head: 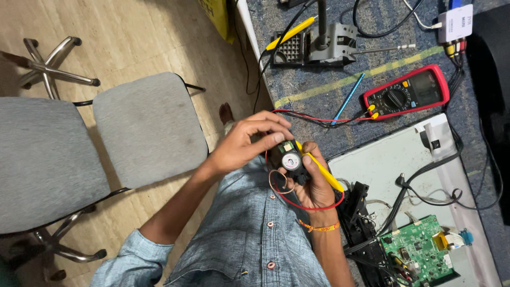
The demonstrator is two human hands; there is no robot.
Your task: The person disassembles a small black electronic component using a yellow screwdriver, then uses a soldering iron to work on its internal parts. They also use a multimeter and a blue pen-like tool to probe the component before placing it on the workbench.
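Open passage lies over the grey chair seats (149, 127) and the wooden floor (133, 37), left of the counter (319, 85). On the counter, the red multimeter (406, 93), its red lead wires (313, 118), the soldering stand (324, 45) and the green circuit board (419, 255) block movement; bare carpet strips remain between them.

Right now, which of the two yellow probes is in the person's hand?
The yellow probe in the right hand, beside the small black part. The other yellow probe lies on the soldering stand.
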